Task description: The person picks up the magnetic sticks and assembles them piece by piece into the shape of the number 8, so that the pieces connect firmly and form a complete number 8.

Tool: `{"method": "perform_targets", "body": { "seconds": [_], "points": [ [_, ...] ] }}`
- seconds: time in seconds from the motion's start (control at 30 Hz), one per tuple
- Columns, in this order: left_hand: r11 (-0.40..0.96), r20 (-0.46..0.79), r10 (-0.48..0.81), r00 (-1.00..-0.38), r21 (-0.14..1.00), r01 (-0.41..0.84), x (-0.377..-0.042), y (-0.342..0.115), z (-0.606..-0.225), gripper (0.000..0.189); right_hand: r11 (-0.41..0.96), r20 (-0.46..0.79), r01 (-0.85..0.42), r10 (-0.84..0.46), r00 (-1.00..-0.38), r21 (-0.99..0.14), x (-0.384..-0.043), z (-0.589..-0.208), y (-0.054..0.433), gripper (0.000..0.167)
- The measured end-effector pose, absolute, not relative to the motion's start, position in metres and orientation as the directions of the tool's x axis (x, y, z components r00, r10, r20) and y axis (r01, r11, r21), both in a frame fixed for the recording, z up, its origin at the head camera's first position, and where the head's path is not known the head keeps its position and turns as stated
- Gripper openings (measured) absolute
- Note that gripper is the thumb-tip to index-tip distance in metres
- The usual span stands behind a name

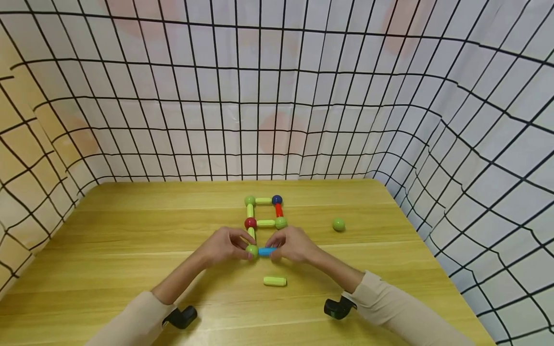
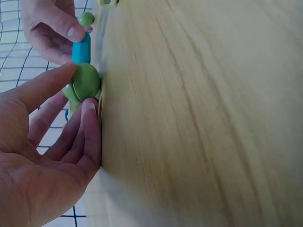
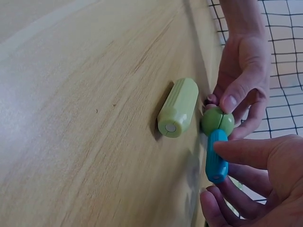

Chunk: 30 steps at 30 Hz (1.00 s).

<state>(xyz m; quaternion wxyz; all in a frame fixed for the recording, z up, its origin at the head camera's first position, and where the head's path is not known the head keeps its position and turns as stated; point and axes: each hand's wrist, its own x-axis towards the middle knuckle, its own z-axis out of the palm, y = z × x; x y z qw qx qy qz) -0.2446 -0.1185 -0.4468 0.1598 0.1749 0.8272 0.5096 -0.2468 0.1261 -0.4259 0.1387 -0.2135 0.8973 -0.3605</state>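
Note:
My left hand (image 1: 221, 247) pinches a green ball (image 1: 252, 250) between thumb and fingers at the near corner of a ball-and-rod frame. From the right, my right hand (image 1: 293, 244) pinches a blue rod (image 3: 217, 158), whose far end meets that green ball in the right wrist view. Beyond the hands, the frame forms a square with a red ball (image 1: 250, 223), a dark blue ball (image 1: 277, 200), two more green balls, a red rod (image 1: 279, 210) and several yellow-green rods. One yellow-green rod (image 1: 251, 233) runs from the red ball toward the held ball.
A loose yellow-green rod (image 1: 274, 281) lies on the wooden table (image 1: 130, 230) in front of the hands. Off to the right sits a loose green ball (image 1: 339, 224). Black wire mesh (image 1: 259, 102) borders the table's back and sides.

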Motion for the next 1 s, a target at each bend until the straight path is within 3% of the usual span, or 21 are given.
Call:
{"method": "perform_targets", "body": {
  "seconds": [0.4,0.63,1.0],
  "points": [
    [0.339,-0.098,0.462,-0.882,0.938,0.074,-0.249,-0.122,-0.451,0.027,0.649,-0.067,-0.286,-0.463,-0.884,-0.705,-0.249,-0.425,0.125,0.015],
    [0.353,-0.081,0.458,-0.885,0.930,0.098,-0.249,-0.123,-0.451,0.028,0.657,-0.044,-0.300,-0.453,-0.890,-0.692,-0.251,-0.419,0.135,0.024],
    [0.380,-0.093,0.441,-0.893,0.920,0.092,-0.250,-0.123,-0.452,0.027,0.697,0.023,-0.260,-0.330,-0.944,-0.668,-0.260,-0.407,0.179,0.030]
  ]
}}
